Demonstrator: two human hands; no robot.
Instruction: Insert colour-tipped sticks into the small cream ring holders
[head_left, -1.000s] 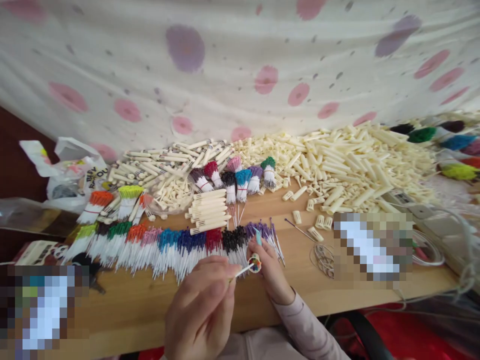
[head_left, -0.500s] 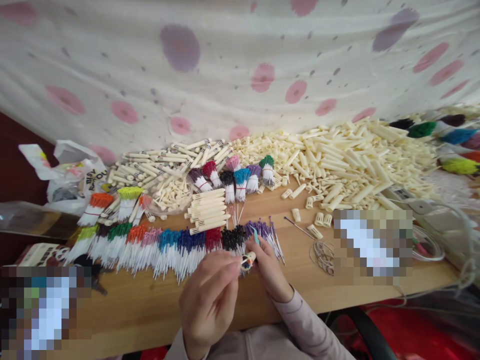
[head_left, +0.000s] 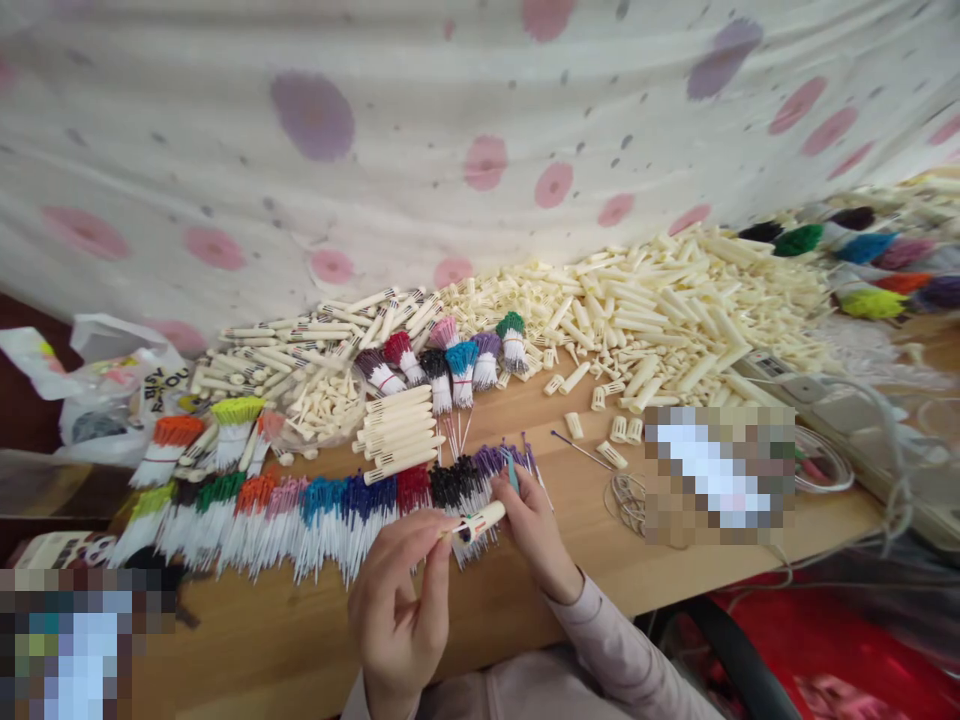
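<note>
My right hand (head_left: 536, 535) is closed around a cream multicolour pen barrel (head_left: 486, 520), with a slim teal tool (head_left: 512, 470) also caught between its fingers. The barrel lies tilted, its slotted end with coloured bits towards my left hand (head_left: 401, 600). Thumb and forefinger of that hand pinch a small pale piece (head_left: 442, 534) right at the slotted end. Whether this piece is inside the barrel, I cannot tell. Behind my hands lie black-tipped refills (head_left: 459, 482) and purple-tipped refills (head_left: 499, 458) in the colour row.
Slotted cream barrels (head_left: 401, 425) are stacked behind the refill row. Banded refill bundles (head_left: 463, 370) stand beyond them. A large heap of cream pen parts (head_left: 675, 300) runs along the curtain (head_left: 420, 180). Coiled string (head_left: 626, 500) and a power strip (head_left: 840, 420) are on the right.
The barrel has turned from end-on to more sideways. My left hand has drawn slightly left and down, still pinching. The whole view has shifted a little.
</note>
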